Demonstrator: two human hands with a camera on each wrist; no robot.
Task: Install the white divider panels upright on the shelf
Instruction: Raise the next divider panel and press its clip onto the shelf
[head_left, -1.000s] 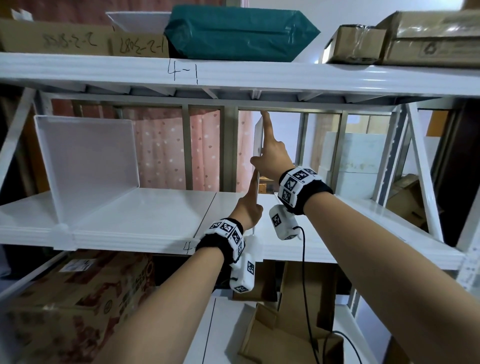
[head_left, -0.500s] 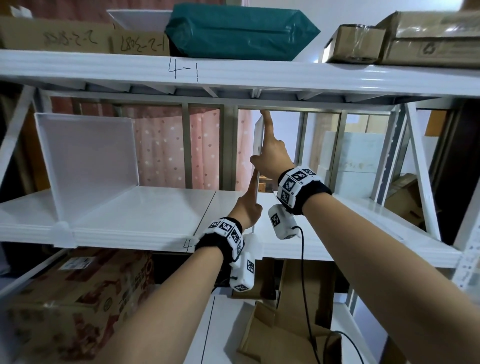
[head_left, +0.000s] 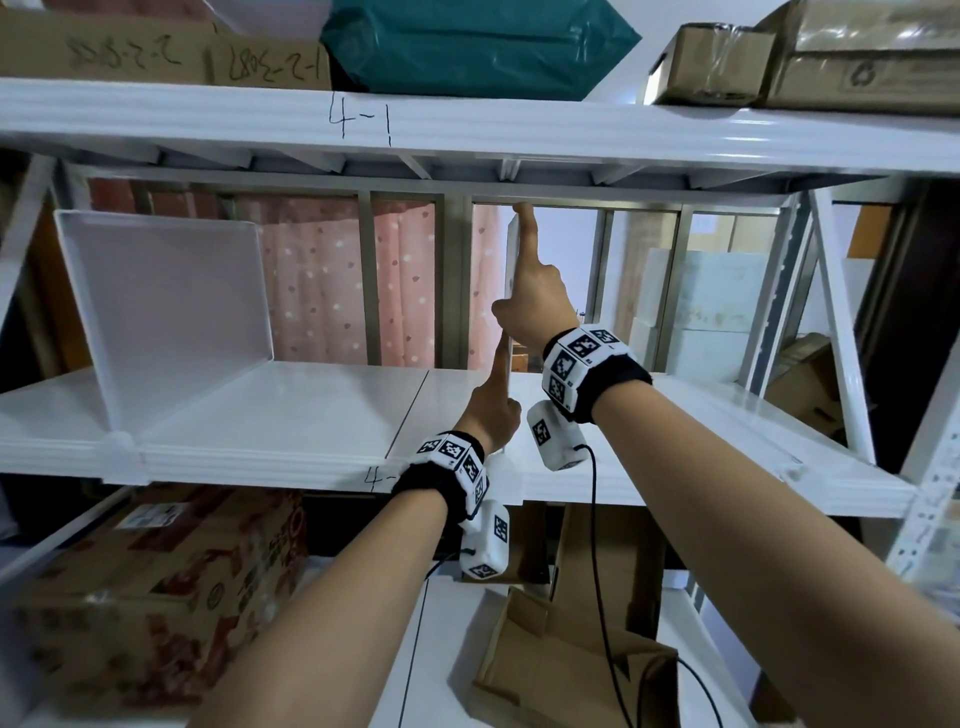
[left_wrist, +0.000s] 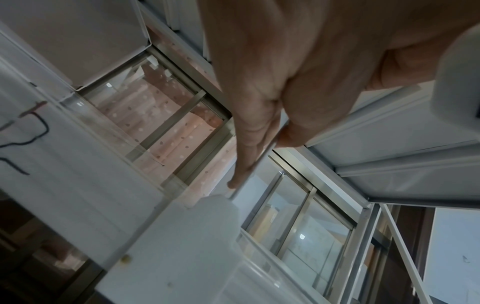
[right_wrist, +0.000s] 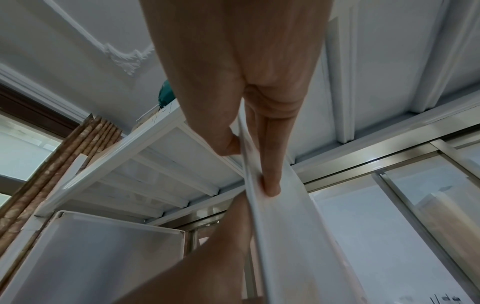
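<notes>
Here, near the centre of the head view, a thin white divider panel (head_left: 511, 260) stands upright and edge-on to the camera on the middle shelf (head_left: 291, 410), its top reaching close under the upper shelf (head_left: 467, 140). The right hand (head_left: 530, 306) is the higher of the two: its index finger (head_left: 525, 234) lies straight up along the panel's right face toward the top edge, and the right wrist view shows the thumb (right_wrist: 228, 144) pressed on the opposite face, so this hand pinches the panel between thumb and fingers. The left hand (head_left: 493, 410) sits lower, just above the front lip of the middle shelf, with its index finger (head_left: 501, 364) stretched up along the panel's left side; in the left wrist view the panel's thin edge (left_wrist: 262, 158) runs between that finger (left_wrist: 246, 156) and the thumb (left_wrist: 293, 131), so the left hand also clamps the panel. At centre left of the head view a second white divider panel (head_left: 171, 296) stands upright on the same shelf, well apart from the held one. Along the top of the frame a teal package (head_left: 467, 47) and cardboard boxes (head_left: 727, 57) rest on the upper shelf, and another printed carton (head_left: 156, 597) sits at lower left below the middle shelf.
</notes>
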